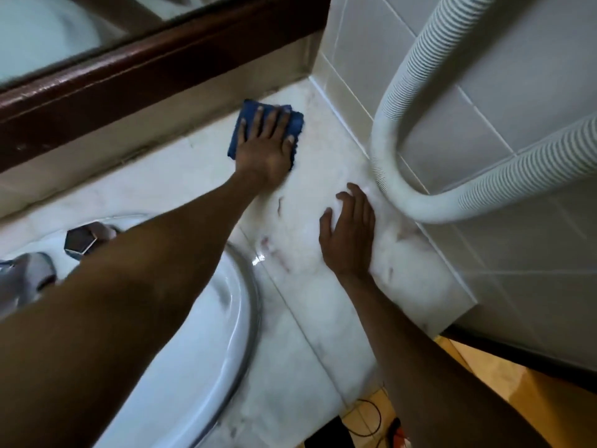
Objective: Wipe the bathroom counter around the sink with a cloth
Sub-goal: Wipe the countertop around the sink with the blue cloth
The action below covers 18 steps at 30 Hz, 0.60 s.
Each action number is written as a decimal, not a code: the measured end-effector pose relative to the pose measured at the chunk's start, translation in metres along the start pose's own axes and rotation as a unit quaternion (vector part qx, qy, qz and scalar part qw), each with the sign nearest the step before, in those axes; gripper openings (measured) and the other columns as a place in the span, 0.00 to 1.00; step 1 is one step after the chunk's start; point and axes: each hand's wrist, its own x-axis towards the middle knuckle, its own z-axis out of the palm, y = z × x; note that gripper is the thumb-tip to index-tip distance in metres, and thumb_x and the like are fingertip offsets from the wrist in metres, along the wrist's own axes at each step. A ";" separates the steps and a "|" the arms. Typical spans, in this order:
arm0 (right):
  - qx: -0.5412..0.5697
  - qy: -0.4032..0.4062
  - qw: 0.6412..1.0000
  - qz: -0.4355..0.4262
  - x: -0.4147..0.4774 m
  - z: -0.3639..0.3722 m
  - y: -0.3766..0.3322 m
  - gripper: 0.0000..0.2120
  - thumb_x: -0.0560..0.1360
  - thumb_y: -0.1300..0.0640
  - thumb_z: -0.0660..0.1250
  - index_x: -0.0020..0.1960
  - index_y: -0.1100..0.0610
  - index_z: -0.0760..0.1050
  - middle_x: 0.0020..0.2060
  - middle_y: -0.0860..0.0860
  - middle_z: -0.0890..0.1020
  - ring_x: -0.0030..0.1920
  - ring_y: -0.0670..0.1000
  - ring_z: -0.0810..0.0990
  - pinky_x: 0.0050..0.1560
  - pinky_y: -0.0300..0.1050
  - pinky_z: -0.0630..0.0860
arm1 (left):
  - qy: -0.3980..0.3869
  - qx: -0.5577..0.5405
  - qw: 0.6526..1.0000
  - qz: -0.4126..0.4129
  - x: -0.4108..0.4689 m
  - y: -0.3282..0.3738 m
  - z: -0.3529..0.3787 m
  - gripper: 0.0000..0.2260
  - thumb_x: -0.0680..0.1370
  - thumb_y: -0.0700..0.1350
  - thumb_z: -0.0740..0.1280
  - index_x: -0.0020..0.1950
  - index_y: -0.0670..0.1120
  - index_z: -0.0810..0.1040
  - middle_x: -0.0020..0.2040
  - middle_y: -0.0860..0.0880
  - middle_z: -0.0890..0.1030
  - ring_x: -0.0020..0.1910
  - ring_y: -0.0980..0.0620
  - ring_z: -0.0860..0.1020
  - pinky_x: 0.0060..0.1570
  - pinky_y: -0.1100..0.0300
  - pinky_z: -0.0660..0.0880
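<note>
A folded blue cloth (247, 119) lies on the white marble counter (310, 318), near the back corner to the right of the sink. My left hand (265, 147) presses flat on the cloth with fingers spread, covering most of it. My right hand (349, 234) rests palm down on the bare counter, close to the right wall, holding nothing. The white sink basin (213, 324) with its rounded rim sits at the lower left, partly hidden under my left forearm.
A chrome tap (29, 273) and a hexagonal tap handle (80, 240) stand behind the sink. A white ribbed hose (410, 202) loops down the tiled right wall to the counter. A dark wooden mirror frame (129, 79) runs along the back. The counter's front edge drops to an orange floor (504, 379).
</note>
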 end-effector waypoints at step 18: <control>-0.007 -0.126 0.988 -0.094 -0.033 -0.022 0.032 0.23 0.83 0.52 0.53 0.76 0.59 0.63 0.78 0.58 0.62 0.78 0.55 0.59 0.78 0.52 0.55 | 0.047 -0.055 0.996 -0.051 -0.185 0.055 0.053 0.25 0.85 0.56 0.45 0.83 0.53 0.49 0.83 0.52 0.50 0.82 0.49 0.45 0.79 0.44 0.42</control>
